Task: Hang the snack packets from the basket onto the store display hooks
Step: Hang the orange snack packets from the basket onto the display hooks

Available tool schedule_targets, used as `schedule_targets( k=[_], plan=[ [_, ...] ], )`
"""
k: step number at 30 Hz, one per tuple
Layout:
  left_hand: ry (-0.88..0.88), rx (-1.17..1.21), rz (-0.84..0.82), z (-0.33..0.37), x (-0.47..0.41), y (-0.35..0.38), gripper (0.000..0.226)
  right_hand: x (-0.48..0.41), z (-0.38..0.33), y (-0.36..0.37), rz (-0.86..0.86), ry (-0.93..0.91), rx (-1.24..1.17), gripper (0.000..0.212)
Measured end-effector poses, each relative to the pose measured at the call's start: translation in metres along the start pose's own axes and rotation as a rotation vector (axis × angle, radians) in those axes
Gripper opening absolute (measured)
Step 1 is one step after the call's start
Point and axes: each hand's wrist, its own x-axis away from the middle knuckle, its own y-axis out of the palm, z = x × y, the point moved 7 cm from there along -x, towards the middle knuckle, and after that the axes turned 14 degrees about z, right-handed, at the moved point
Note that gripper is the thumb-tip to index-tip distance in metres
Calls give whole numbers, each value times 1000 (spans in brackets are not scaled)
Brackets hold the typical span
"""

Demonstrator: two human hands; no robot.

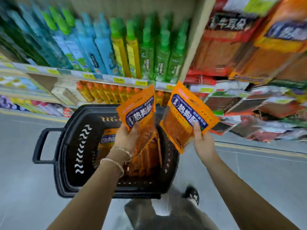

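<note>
A black shopping basket (78, 146) stands on the floor below me, with several orange snack packets (106, 140) lying inside. My left hand (127, 138) grips a stack of orange packets (138, 110) with a blue label, held above the basket. My right hand (201, 141) pinches the lower edge of one orange packet (186, 112) of the same kind, lifted to the right of the basket. Snack packets (249, 52) hang on the display at the upper right; the hooks themselves are hidden behind them.
Shelves of blue, yellow and green bottles (116, 47) fill the upper left, with orange-capped bottles (106, 93) on the shelf below. Grey floor (25, 180) surrounds the basket. My shoe (191, 195) is just behind the basket. The frame is motion-blurred.
</note>
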Motion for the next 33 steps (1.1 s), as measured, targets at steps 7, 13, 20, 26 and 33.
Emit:
schedule_targets(
  k=[7,13,20,26,33],
  plan=[
    [264,124,39,124,71,92,8,-75,-45,-151,172,-338,8,17],
    [290,211,99,219,106,135,24,-134,-102,-240,272,-513,-70,29],
    [612,470,48,340,122,133,3,-191,-196,-306,441,-612,-286,16],
    [665,649,-36,408,119,118,10,-221,-273,-339,519,-705,-374,17],
    [774,679,0,467,112,112,11,-275,-335,-339,455,-586,-545,18]
  ],
)
